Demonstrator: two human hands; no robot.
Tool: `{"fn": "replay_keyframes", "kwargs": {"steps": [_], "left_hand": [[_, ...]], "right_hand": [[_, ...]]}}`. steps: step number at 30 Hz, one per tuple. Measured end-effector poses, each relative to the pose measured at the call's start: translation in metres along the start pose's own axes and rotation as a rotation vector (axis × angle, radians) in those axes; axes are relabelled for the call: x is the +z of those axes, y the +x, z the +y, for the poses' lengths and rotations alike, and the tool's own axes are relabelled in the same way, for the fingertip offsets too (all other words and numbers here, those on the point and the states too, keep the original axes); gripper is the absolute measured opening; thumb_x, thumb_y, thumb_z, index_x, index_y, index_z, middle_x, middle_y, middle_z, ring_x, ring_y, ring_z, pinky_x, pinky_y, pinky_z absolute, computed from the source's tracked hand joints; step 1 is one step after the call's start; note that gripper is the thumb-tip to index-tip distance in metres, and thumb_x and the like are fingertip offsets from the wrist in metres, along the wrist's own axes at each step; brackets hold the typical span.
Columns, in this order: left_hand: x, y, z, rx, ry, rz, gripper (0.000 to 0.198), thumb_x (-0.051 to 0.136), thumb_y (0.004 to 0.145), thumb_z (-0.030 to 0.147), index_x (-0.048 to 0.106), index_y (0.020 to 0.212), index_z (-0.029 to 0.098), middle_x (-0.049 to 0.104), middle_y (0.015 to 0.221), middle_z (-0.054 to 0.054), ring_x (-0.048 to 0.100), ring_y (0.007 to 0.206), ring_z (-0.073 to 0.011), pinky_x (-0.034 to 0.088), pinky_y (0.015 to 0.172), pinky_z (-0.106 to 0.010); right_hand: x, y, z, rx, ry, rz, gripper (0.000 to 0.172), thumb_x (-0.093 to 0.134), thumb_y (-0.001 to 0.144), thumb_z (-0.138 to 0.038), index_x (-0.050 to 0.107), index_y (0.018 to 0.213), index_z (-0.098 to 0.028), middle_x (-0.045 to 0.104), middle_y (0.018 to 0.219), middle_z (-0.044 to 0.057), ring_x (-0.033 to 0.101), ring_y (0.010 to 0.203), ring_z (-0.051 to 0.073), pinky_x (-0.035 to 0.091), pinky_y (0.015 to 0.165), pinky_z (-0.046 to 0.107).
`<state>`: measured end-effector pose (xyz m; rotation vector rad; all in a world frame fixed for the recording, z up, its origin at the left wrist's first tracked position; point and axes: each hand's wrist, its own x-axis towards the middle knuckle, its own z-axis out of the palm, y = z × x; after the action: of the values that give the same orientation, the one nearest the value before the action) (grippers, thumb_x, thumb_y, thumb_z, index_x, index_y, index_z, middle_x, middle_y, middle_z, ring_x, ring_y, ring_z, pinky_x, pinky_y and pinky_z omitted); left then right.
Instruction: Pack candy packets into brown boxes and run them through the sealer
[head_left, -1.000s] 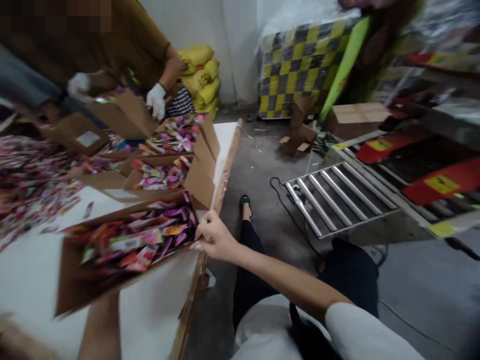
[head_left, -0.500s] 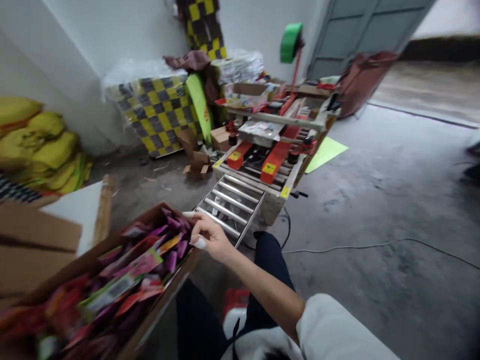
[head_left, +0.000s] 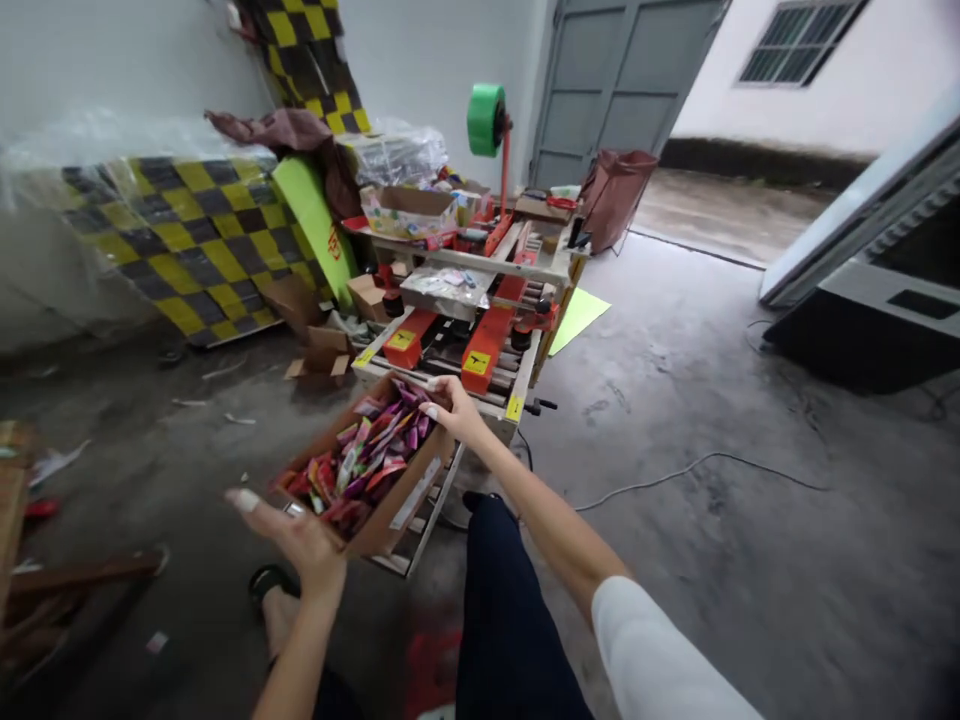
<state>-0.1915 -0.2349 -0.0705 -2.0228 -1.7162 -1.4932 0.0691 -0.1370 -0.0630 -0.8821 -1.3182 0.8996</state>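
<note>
A brown cardboard box [head_left: 409, 505] full of small purple, pink and red packets [head_left: 367, 445] rests on the metal roller conveyor [head_left: 442, 515]. At its far right corner, my right hand [head_left: 459, 412] grips the rim between thumb and fingers. My left hand [head_left: 300, 540] is against the near left end of the box, its palm at the wall and its fingers stretched out to the left. Beyond the box stands a carton-sealing machine with orange belt guards [head_left: 487, 350]; the far end of the box almost reaches it.
A green tape roll [head_left: 486, 120] stands above the machine. Behind it is an open patterned box [head_left: 411, 212]. Opened cartons [head_left: 322, 355] lie on the floor to the left, near a yellow-and-black checkered stack [head_left: 202, 240]. A grey cable [head_left: 675, 470] crosses the floor at right.
The box has moved forward and right from the left side onto the rollers, with my right hand still on its corner. My left hand has come into view. The camera has turned right.
</note>
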Motion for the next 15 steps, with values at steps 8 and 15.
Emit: {"fn": "replay_keyframes", "kwargs": {"steps": [8, 15], "left_hand": [[0.032, 0.03, 0.03, 0.341, 0.297, -0.754, 0.054, 0.034, 0.104, 0.036, 0.049, 0.151, 0.013, 0.04, 0.163, -0.016, 0.041, 0.15, -0.0295, 0.027, 0.127, -0.049], [0.037, 0.049, 0.021, 0.039, 0.045, -0.861, 0.043, 0.043, 0.099, 0.031, 0.072, 0.127, 0.016, 0.063, 0.144, -0.007, 0.057, 0.137, -0.0212, 0.04, 0.118, -0.034]], "right_hand": [[-0.024, 0.014, -0.022, -0.135, -0.391, -0.572, 0.031, 0.062, 0.095, -0.041, 0.079, 0.112, -0.021, 0.065, 0.092, 0.005, 0.061, 0.09, 0.016, 0.048, 0.087, 0.029], [0.012, 0.034, -0.019, -0.01, -0.717, -0.532, 0.033, 0.055, 0.098, -0.028, 0.083, 0.083, -0.02, 0.061, 0.076, 0.001, 0.056, 0.071, 0.01, 0.041, 0.074, 0.022]]}}
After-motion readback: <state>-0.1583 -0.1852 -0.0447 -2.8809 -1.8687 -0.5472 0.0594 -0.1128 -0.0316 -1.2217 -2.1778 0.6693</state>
